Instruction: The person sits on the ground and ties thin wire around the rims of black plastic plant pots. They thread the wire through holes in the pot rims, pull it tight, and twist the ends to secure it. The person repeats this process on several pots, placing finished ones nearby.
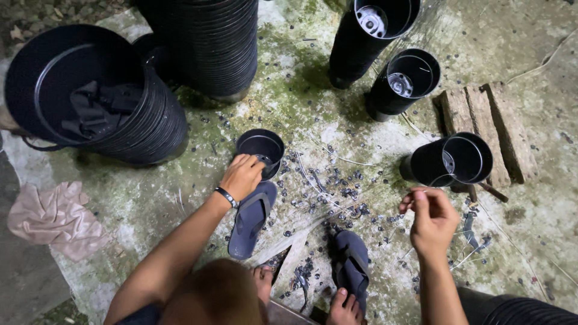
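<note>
My left hand (241,176), a black band on its wrist, grips the near rim of a small black plastic pot (262,146) that stands upright on the mossy concrete. My right hand (431,220) is raised apart from it at the right, thumb and fingers pinched together. What they pinch is too thin to make out. Just beyond that hand a short stack of black pots (453,160) lies tilted, its mouth facing up.
Tall stacks of black pots stand at the back (211,45) (368,33) (402,83), and a wide stack (96,96) leans at the left. Wooden planks (489,123) lie at right, a pink cloth (55,219) at left. Two grey-blue sandals (251,219) (353,260) and scattered black plastic bits (337,192) lie near my bare feet.
</note>
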